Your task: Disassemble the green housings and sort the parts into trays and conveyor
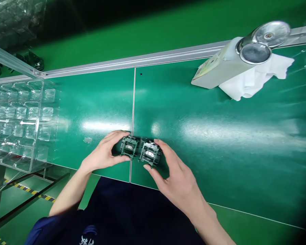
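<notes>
Two small black frame-like parts with pale metal pieces in their middles are side by side near the front edge of the green table. My left hand (105,152) grips the left black part (129,147) between thumb and fingers. Around the right black part (150,153), my right hand (174,173) has its thumb at the near side and its index finger at the far side. Only a narrow gap separates the two parts. What exact kind of component they are I cannot tell.
Clear plastic compartment trays (35,126) stand at the left. A white bottle (216,66) with a metal top lies against white tissue (247,83) at the back right. A metal rail (168,56) runs along the back of the green table (206,153).
</notes>
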`<state>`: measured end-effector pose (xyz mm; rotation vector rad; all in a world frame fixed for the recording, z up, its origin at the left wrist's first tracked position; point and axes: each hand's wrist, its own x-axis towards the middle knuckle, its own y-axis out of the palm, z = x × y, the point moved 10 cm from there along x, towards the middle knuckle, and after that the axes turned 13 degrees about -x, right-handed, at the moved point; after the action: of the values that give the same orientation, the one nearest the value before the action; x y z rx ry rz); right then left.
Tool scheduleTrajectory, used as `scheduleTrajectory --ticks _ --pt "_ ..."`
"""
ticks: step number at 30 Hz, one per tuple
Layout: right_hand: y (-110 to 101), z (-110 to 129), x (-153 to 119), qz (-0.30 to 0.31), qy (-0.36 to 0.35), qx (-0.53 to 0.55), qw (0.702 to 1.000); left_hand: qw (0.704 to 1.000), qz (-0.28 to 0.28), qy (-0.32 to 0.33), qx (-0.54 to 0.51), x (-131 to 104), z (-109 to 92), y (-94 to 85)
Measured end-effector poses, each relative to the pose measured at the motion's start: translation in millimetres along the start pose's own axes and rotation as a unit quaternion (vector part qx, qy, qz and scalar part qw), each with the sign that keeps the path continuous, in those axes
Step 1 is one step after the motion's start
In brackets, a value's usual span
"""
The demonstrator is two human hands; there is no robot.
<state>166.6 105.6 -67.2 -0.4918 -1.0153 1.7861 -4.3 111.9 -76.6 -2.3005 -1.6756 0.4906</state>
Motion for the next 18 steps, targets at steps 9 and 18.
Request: scheduleTrajectory --ticks 9,18 --pt "1 10 6 -0.003 -0.037 -0.01 0.999 0.953 -0.127 0.04 -0.272 -6 2 9.1" --pt "6 13 7 -0.005 -0.035 -0.003 0.999 0.895 -0.272 0.061 -0.349 3 9 2.7"
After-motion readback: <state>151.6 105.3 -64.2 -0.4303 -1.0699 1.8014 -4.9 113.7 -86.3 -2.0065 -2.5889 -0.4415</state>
